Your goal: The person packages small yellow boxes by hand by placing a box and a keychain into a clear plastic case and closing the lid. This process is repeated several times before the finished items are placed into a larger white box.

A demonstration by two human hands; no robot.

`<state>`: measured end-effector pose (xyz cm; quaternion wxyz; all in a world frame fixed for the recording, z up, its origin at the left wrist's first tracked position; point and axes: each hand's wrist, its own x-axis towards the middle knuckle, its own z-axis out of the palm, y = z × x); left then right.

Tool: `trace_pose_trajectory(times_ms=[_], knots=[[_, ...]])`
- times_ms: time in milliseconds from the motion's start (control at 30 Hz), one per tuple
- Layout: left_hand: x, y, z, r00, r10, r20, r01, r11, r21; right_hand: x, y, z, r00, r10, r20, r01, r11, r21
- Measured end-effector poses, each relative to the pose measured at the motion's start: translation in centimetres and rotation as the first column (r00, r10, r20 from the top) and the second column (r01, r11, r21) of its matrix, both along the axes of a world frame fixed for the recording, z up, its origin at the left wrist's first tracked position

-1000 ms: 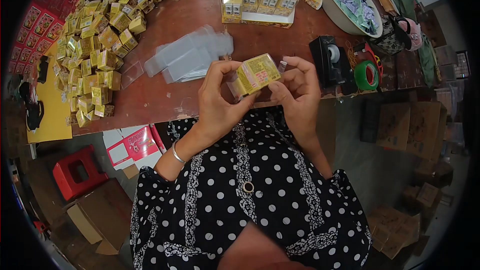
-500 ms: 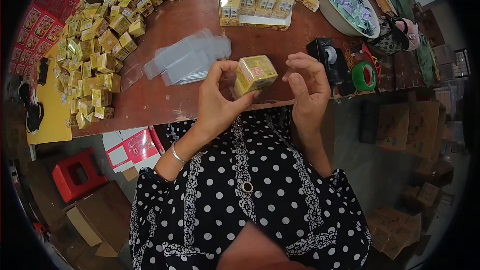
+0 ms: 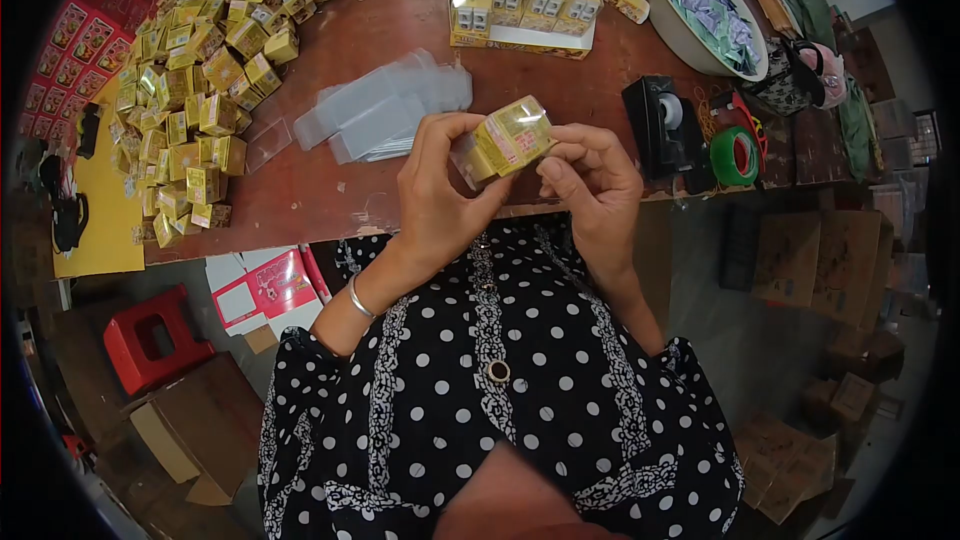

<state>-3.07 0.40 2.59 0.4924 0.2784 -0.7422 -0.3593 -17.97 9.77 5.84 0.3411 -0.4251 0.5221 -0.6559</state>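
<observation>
One small yellow printed box [image 3: 518, 132] in a clear plastic sleeve [image 3: 466, 162] is held up over the near edge of a worn red-brown wooden table [image 3: 330, 205], its underside and far faces hidden from us. Glare whitens part of its top, and we cannot make out the fine print. Black corners crop our view; a display carton [image 3: 560, 43] packed with yellow boxes and a heap of loose small yellow boxes [image 3: 190, 120] both run out at the top.

We see the box tilted in the left hand [image 3: 440, 185], clamped between the thumb below and the index finger at its upper left; that hand's other fingers are largely out of our sight. At the box's right end, the curled right hand [image 3: 600, 180] brings index fingertip and thumb close, slightly apart; we cannot tell whether they grip the sleeve.

Flat clear plastic sheets [image 3: 380, 110] lie just beyond the left hand, overlapping too closely for us to count. To the right of both hands are a black tape dispenser [image 3: 645, 110] and a roll of green tape [image 3: 722, 160], with an off-white basin [image 3: 688, 45] of green and lilac packets farther back.
</observation>
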Motion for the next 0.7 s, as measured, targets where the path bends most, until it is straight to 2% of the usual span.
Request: trace_pose_trajectory(times_ms=[333, 467, 533, 567, 600, 633, 667, 700], knots=[[0.3, -0.2, -0.1, 1.0, -0.003, -0.002, 0.003, 0.995, -0.096, -0.1, -0.2, 0.3, 0.997, 0.018, 0.076, -0.024, 0.996, 0.081], [0.3, -0.1, -0.3, 0.999, -0.022, -0.026, 0.02, 0.998, -0.061, -0.6, -0.2, 0.1, 0.992, 0.04, 0.117, -0.051, 0.994, 0.097], [0.3, 0.0, -0.4, 0.999, -0.03, -0.036, 0.029, 0.999, -0.038, -0.7, -0.2, 0.2, 0.989, 0.033, 0.142, -0.056, 0.986, 0.158], [0.4, 0.1, -0.5, 0.998, -0.059, -0.032, 0.06, 0.997, 0.056, -0.7, -0.3, 0.1, 0.989, 0.033, 0.142, -0.055, 0.986, 0.158], [0.5, 0.2, -0.6, 0.996, -0.087, -0.03, 0.091, 0.985, 0.15, -0.6, -0.4, -0.2, 0.999, -0.023, -0.023, 0.027, 0.987, 0.156], [0.4, 0.2, -0.5, 0.996, -0.088, -0.029, 0.092, 0.985, 0.149, -0.5, -0.5, -0.5, 0.979, -0.081, -0.187, 0.108, 0.984, 0.141], [0.3, 0.3, -0.3, 0.981, -0.153, -0.119, 0.182, 0.94, 0.29, -0.6, -0.6, -1.0, 0.979, -0.081, -0.187, 0.109, 0.984, 0.141], [0.2, 0.4, -0.1, 0.956, -0.199, -0.218, 0.275, 0.868, 0.414, -0.7, -0.7, -1.4, 0.943, -0.149, -0.298, 0.159, 0.987, 0.009]])
